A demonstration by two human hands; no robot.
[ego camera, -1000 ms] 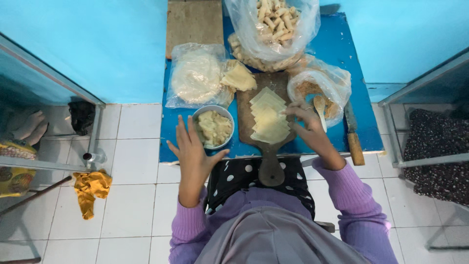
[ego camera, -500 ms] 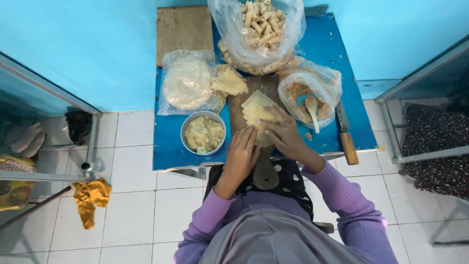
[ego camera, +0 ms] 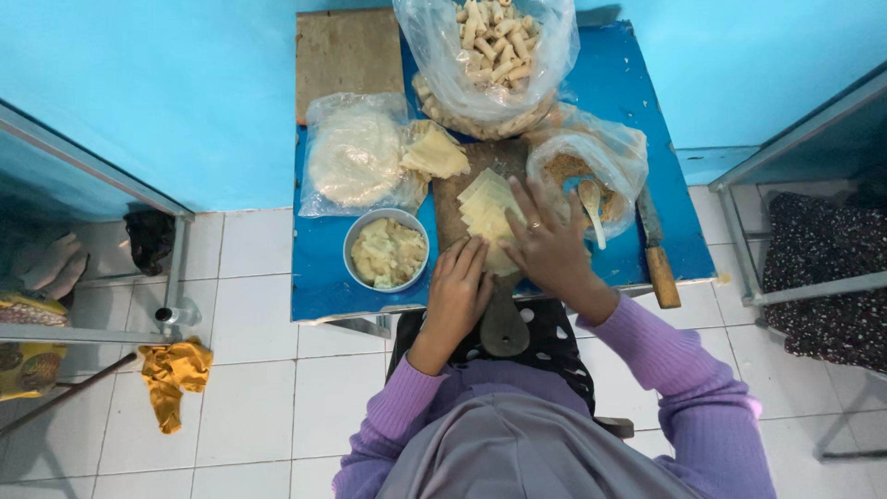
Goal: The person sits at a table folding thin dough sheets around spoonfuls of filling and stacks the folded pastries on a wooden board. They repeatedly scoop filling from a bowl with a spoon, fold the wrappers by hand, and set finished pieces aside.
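A stack of thin pale wrappers (ego camera: 490, 214) lay on a wooden board (ego camera: 462, 199) in the middle of the blue table (ego camera: 319, 277). Both hands lay flat on its near end. The left hand (ego camera: 459, 288) pressed down at 7 o'clock from the stack, fingers straight and close together, wrist bent up. The right hand (ego camera: 547, 242) covered the 4 o'clock side, fingers spread apart, gripping nothing. At 9 o'clock sat a grey bowl (ego camera: 386, 249) of yellow filling. At 3 o'clock was a bag of crumbs (ego camera: 577, 152) with a spoon (ego camera: 591, 208). At 12 o'clock stood a big bag of rolls (ego camera: 490, 55). A knife (ego camera: 658, 259) lay past the crumbs.
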